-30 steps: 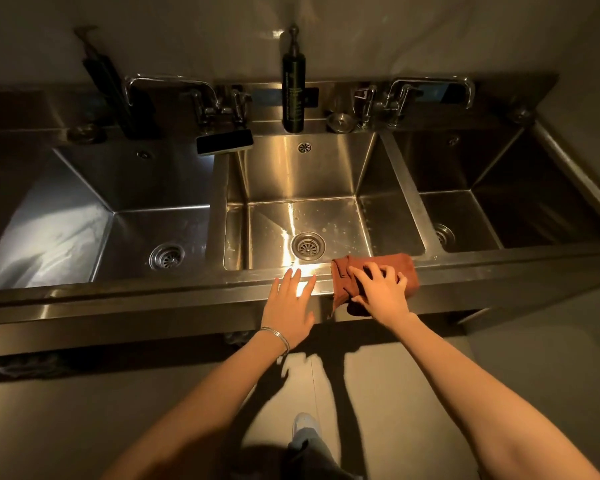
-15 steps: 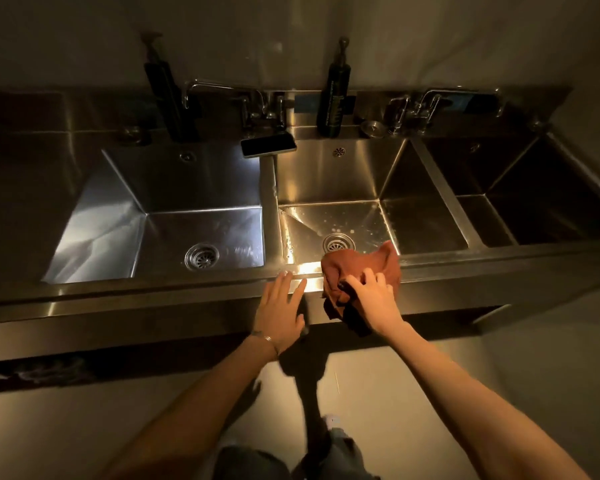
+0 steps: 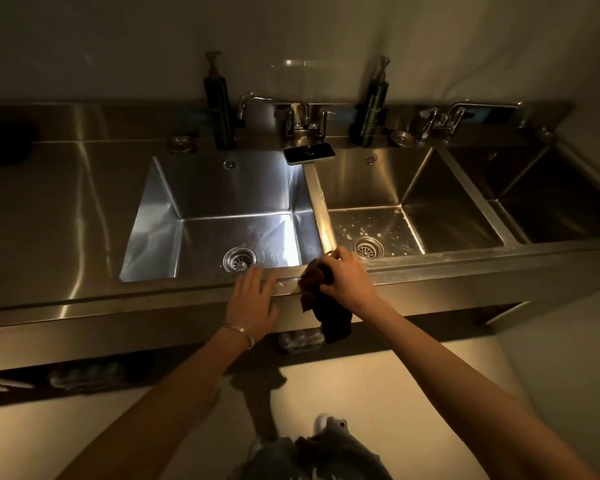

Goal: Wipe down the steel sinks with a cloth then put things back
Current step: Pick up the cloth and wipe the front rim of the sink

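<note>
A steel unit holds three sinks: a left sink (image 3: pixel 160 216), a middle sink (image 3: pixel 451 216) with white spots on its floor, and a dark right sink (image 3: pixel 568 209). My right hand (image 3: pixel 347 278) grips a rust-brown cloth (image 3: pixel 317 289) bunched on the front rim (image 3: pixel 430 268) where the divider between the left and middle sinks meets it. Part of the cloth hangs down over the front face. My left hand (image 3: pixel 252 299) rests flat on the front rim, fingers straight, just left of the cloth.
A phone (image 3: pixel 309 153) lies on the back ledge above the divider. Two dark pump bottles (image 3: pixel 220 109) (image 3: pixel 371 109) stand by the taps (image 3: pixel 302 119) (image 3: pixel 444 121). Drain plugs (image 3: pixel 182 143) (image 3: pixel 400 137) sit on the ledge. A flat drainboard (image 3: pixel 49 209) lies at left.
My right hand has slid the cloth leftward along the front rim to the divider and bunched it up. My view has shifted left, bringing the left sink to the centre.
</note>
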### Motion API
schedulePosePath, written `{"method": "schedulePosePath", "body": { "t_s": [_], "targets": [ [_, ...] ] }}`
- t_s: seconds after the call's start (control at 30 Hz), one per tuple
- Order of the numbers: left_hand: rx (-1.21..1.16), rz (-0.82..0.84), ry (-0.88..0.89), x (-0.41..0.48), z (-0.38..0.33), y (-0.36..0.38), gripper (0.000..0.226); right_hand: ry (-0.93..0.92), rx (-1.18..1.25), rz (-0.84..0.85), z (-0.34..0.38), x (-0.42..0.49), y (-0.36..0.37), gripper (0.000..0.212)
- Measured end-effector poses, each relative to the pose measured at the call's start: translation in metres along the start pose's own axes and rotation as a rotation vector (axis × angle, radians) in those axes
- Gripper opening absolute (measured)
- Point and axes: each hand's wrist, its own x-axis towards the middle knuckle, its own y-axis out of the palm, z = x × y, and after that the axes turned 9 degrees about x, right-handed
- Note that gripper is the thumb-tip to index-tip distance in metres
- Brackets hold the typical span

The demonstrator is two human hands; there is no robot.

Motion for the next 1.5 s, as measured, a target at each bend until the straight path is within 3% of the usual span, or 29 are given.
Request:
{"method": "schedulePosePath", "body": {
  "t_s": [0.3, 0.43, 0.5, 0.77, 1.13, 1.5],
  "targets": [
    [0.003, -0.003, -0.014, 0.014, 0.006, 0.004, 0.07, 0.01, -0.192, -0.059, -0.014, 0.034, 0.003, 0.038],
    [-0.024, -0.007, 0.024, 0.026, 0.001, 0.008, 0.069, 0.023, -0.212, 0.172, -0.028, 0.03, 0.034, 0.063],
    [-0.015, 0.004, 0.041, 0.032, 0.0, 0.012, 0.069, 0.043, -0.231, 0.205, -0.035, 0.027, 0.051, 0.07],
    [-0.026, 0.044, 0.029, 0.055, 0.006, 0.024, 0.07, 0.049, -0.243, 0.155, -0.055, 0.044, 0.059, 0.042],
    [-0.034, 0.094, -0.007, 0.037, 0.045, 0.03, 0.078, -0.002, -0.194, -0.018, -0.07, 0.053, 0.058, 0.039],
    [0.026, 0.102, 0.068, 0.021, 0.105, 0.03, 0.083, 0.22, -0.145, -0.092, -0.028, 0.056, 0.081, 0.037]
  ]
}}
